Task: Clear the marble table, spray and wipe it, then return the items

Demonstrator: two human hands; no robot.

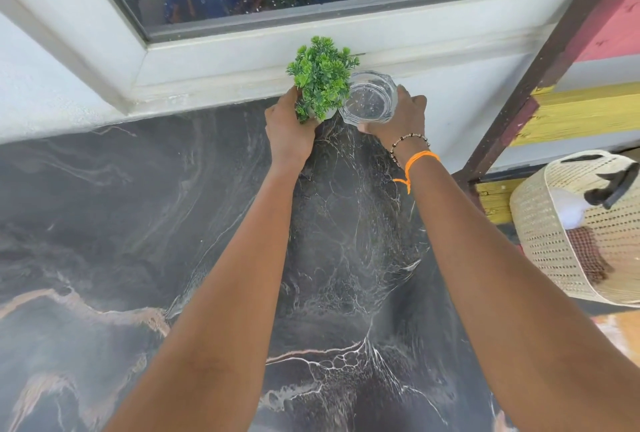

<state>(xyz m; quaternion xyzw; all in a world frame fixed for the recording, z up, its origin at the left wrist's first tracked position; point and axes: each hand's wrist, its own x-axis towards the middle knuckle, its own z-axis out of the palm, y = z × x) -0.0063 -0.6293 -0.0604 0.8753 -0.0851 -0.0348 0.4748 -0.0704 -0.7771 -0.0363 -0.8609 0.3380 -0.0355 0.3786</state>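
Note:
A dark marble table (121,223) with white and tan veins fills the lower view. At its far edge, near the wall, my left hand (289,126) grips a small potted green plant (322,74); the pot is mostly hidden by leaves and fingers. Right beside it, my right hand (401,116) holds a clear faceted glass jar (370,99), which touches the plant's leaves. Whether pot and jar rest on the marble or hang just above it I cannot tell. Beaded and orange bands circle my right wrist.
A white wall and window sill (242,85) run behind the table. To the right stand a dark wooden post (540,60) and a woven cream basket (554,223) holding a white spray bottle (571,209) and a checked cloth (588,255).

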